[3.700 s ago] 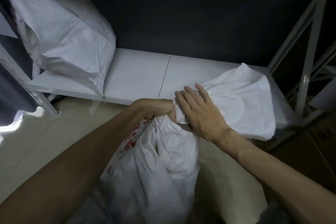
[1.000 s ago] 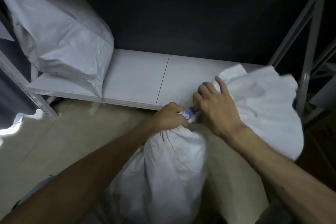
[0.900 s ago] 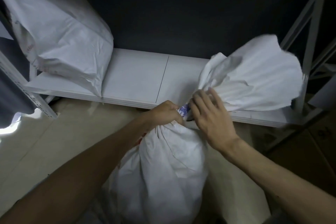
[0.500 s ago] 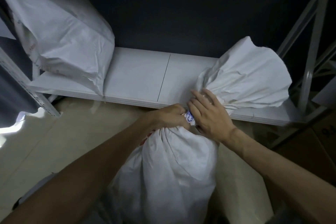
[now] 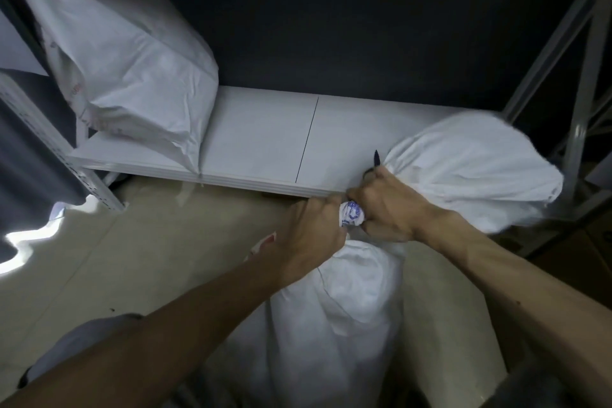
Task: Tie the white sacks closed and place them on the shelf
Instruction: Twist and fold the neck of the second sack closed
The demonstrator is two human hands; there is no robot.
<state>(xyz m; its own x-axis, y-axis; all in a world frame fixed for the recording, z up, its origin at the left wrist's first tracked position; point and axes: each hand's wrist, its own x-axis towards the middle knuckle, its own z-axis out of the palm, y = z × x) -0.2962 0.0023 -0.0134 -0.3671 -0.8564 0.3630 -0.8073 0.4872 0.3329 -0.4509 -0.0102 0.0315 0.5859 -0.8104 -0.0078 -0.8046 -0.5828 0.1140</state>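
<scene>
In the head view, the sack (image 5: 334,318) being worked on stands on the floor (image 5: 139,242) just in front of the shelf (image 5: 265,142), its body bulging below the two hands. Its loose top (image 5: 473,162) flares out to the right over the shelf's front edge. It looks like thin woven plastic cloth: soft, creased and probably a little slick, so it should bunch easily but may slip loose if the grip eases. The full, rounded body suggests some weight, though the filling is hidden. The best hold is the gathered neck (image 5: 351,214), where the cloth is twisted into a tight rope showing blue print. For lifting, a hand under the body would likely serve better than the neck alone. The left hand (image 5: 314,228) is clenched round the neck from the left, fingers wrapped under and out of sight, knuckles up. The right hand (image 5: 390,209) is curled tightly round the neck on the other side, just where the loose top begins, so the two fists nearly touch across the twist. A small dark pointed thing (image 5: 376,157) shows above the right hand; I cannot tell what it is. A second sack (image 5: 132,69) leans on the far left of the shelf, well apart. No knot shows yet, so the tie looks unfinished.
</scene>
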